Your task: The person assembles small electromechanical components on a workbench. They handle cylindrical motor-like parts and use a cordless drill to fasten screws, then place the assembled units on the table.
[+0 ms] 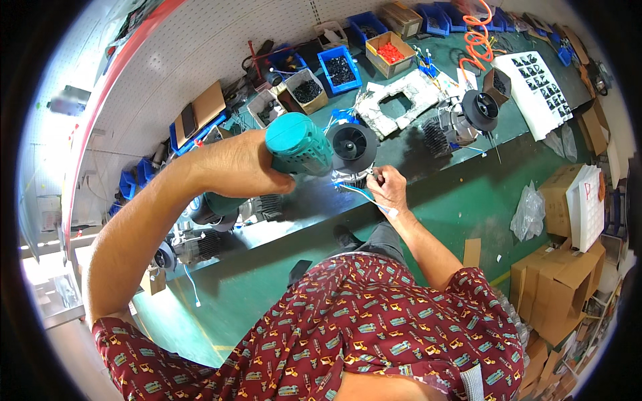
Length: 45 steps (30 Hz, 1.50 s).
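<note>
My left hand point(264, 170) is wrapped round a teal power drill point(299, 142), held over the workbench. The drill's head reaches toward a motor unit with a round black fan wheel point(352, 148); its tip is hidden. At the right side of that unit is my right hand point(389, 188), its thumb and fingers pinched close against the metal housing. What lies between those fingertips is too small to make out. Blue and white wires point(361, 192) run from the unit past my right hand.
Another fan motor point(480, 110) stands on the bench to the right, near a white foam block point(398, 107). More motors point(194, 246) lie at the left. Blue parts bins point(339, 69) line the back. An orange coiled hose point(476, 43) hangs far right; cardboard boxes point(558, 277) stand on the floor.
</note>
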### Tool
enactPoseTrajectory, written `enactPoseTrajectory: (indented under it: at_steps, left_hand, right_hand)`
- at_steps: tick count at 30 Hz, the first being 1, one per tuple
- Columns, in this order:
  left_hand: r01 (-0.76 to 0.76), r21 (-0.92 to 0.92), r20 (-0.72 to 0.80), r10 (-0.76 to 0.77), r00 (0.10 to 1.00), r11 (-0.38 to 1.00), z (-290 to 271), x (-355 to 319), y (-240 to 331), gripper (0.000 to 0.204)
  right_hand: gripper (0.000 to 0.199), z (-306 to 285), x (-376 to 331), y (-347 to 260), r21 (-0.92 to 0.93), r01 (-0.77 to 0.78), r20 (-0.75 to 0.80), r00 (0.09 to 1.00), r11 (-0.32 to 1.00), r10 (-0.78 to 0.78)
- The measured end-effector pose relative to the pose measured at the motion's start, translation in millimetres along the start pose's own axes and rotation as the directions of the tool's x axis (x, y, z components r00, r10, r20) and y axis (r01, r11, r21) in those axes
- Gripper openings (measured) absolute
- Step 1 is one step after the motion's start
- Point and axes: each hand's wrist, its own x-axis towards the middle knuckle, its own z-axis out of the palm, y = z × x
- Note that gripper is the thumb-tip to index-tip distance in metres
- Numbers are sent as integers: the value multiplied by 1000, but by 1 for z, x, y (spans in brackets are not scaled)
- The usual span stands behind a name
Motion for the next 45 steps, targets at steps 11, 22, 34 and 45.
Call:
enactPoseTrajectory:
  at_steps: [11, 22, 34, 45]
  left_hand:
    - [-53, -67, -37, 50, 998, 996, 15, -4, -2, 49]
    - [90, -202, -67, -105, 992, 975, 19, -19, 2, 58]
    - [103, -237, -134, -137, 981, 966, 34, -36, -4, 55]
    - [-275, -367, -345, 144, 927, 889, 56, -31, -15, 47]
  right_hand:
    - [17, 7, -7, 2, 128, -67, -35, 997, 989, 72]
    - [45, -56, 15, -11, 608, -753, 625, 649, 250, 435]
    - [21, -48, 18, 2, 612, -759, 646, 643, 224, 411]
    - [46, -19, 69, 29, 135, 79, 258, 960, 988, -112]
